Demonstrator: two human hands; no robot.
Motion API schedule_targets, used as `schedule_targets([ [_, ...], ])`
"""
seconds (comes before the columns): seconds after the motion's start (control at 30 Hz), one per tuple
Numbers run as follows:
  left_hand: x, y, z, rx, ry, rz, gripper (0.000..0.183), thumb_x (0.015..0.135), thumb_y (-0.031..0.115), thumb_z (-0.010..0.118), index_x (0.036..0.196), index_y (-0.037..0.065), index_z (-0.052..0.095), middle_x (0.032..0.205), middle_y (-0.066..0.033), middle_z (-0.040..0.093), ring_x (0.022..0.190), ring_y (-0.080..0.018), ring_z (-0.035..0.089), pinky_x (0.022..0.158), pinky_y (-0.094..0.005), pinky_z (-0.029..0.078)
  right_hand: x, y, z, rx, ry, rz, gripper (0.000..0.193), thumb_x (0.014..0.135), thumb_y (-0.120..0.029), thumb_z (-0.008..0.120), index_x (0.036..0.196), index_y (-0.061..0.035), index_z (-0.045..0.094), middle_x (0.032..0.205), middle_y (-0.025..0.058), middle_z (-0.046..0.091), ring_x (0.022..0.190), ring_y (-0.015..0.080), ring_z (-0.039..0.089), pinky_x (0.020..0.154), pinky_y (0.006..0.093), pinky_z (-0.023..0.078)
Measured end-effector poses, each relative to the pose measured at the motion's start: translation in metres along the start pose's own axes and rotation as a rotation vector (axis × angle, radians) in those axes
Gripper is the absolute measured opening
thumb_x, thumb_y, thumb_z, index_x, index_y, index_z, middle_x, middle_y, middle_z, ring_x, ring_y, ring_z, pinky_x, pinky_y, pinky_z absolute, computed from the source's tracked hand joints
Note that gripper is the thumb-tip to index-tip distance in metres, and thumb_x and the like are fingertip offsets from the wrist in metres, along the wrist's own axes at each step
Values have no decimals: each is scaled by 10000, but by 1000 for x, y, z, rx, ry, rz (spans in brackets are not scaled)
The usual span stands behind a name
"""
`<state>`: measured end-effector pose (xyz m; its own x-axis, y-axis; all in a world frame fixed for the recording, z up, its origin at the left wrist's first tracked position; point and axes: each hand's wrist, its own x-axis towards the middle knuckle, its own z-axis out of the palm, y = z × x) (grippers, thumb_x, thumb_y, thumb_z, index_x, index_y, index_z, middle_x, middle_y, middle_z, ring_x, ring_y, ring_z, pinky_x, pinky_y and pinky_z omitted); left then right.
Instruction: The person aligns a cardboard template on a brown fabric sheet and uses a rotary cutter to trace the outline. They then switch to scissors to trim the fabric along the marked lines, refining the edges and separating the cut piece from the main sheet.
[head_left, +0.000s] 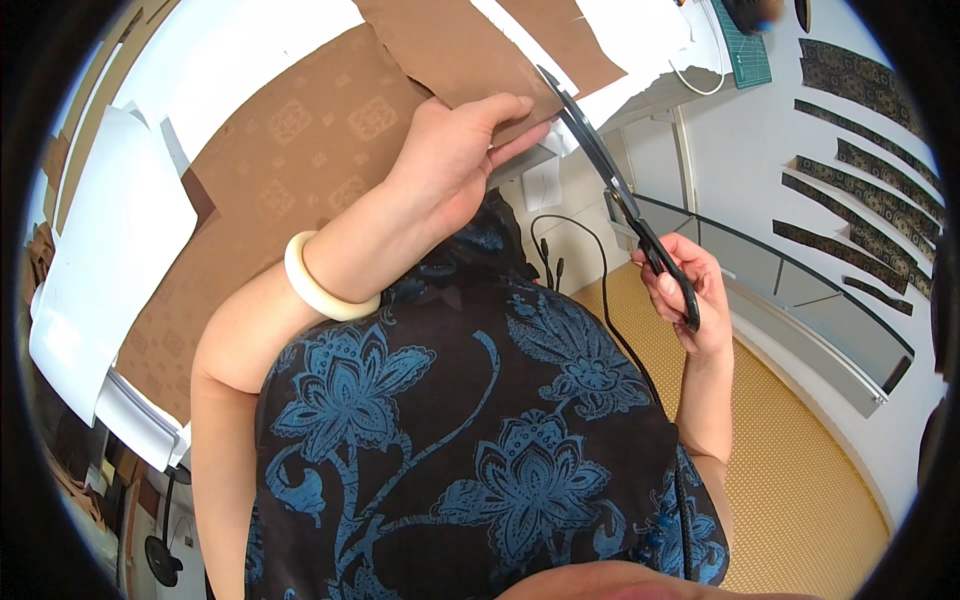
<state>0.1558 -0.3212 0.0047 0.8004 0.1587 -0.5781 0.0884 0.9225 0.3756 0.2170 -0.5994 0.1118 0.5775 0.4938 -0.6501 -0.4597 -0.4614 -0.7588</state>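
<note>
A plain brown sheet (470,55) is lying at the top centre of the view, its near corner reaching out over the table edge, where the left hand (450,150) is pinching it, the thumb pressing on top and the other fingers running beneath, so the grip is nearly closed on the thin material. Long, tapering scissors (603,158), black at the handles, are resting their blades against that corner, while the right hand (688,285) is wrapping its fingers and thumb around the handles, low and to the right. Under the sheet, a wide brown panel (275,145) is spreading leftward, its matte surface carrying faint, squarish ornamental medallions. A smooth, cream-coloured bangle (325,285) is circling the left wrist. Glossy white sheeting (115,235) is curving along the left side. Farther off, a green mat (748,58) is showing fine pale markings too small to read, and dark, patterned strips (850,190) are hanging on the white wall. Below, a black garment (530,480) with blue flowers is covering the person's body, and yellowish, dotted flooring (800,480) is stretching out at right.
</note>
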Motion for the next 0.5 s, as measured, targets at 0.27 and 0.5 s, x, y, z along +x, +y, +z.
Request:
schedule_targets([
  [0.27,-2,-2,5,13,37,7,265,985,-10,645,1207,-150,615,1229,-209,688,1123,-302,708,1044,-402,624,-1,3,3,-44,29,1,355,906,-215,814,1132,16,665,764,-57,596,577,-10,448,501,170,290],
  [0.5,-2,1,5,3,34,21,270,996,3,635,1213,-156,606,1224,-210,686,1119,-319,711,1042,-407,624,-1,6,1,-42,5,-16,321,907,-164,808,1139,9,669,808,-54,619,628,-9,483,543,162,332],
])
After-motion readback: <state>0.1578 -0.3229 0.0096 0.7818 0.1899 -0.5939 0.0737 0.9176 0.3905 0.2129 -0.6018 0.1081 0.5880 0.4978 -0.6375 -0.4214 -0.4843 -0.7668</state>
